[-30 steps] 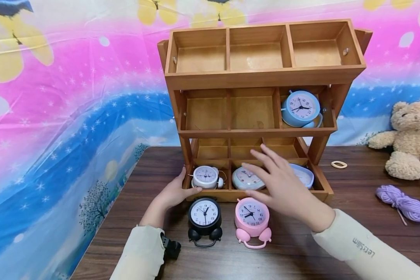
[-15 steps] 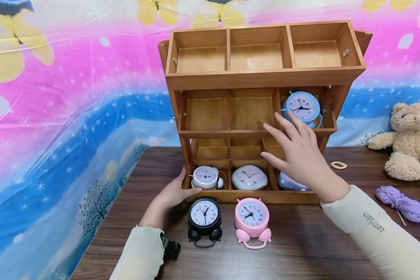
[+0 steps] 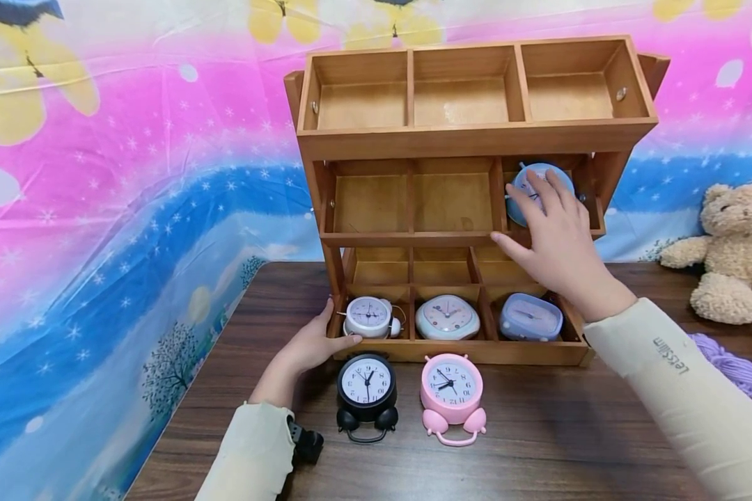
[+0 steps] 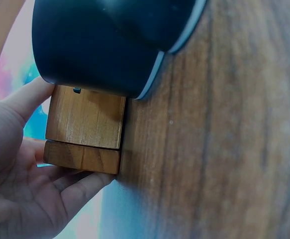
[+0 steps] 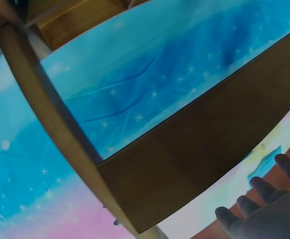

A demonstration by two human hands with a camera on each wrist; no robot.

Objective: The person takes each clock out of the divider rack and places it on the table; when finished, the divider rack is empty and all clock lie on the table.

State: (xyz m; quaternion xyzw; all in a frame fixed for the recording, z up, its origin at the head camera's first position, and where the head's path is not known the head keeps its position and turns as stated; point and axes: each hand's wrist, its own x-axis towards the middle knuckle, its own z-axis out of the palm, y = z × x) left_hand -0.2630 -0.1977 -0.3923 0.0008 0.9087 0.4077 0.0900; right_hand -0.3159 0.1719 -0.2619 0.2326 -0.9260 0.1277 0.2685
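A three-tier wooden shelf (image 3: pixel 476 142) with compartments stands on the table. My left hand (image 3: pixel 310 341) grips its lower left corner, thumb over the front board and fingers along the side; the left wrist view shows the fingers around the wooden end (image 4: pixel 85 157). In front of the middle tier's right compartment is my right hand (image 3: pixel 554 240), fingers spread over the light blue alarm clock (image 3: pixel 517 212), partly hiding it. Whether the fingertips touch it I cannot tell. Seen in the right wrist view, the right hand's fingers (image 5: pixel 266 190) are extended.
The bottom tier holds a white twin-bell clock (image 3: pixel 367 316), a pale rounded clock (image 3: pixel 448 318) and a bluish-purple clock (image 3: pixel 531 318). Before the shelf lie a black alarm clock (image 3: pixel 367 386) and a pink one (image 3: pixel 452 390). Rightward are purple yarn (image 3: pixel 736 369) and a teddy bear (image 3: pixel 742 254).
My right hand has moved up and right from above the bottom tier to the light blue clock, uncovering the pale and bluish-purple clocks. The left hand has stayed on the shelf corner.
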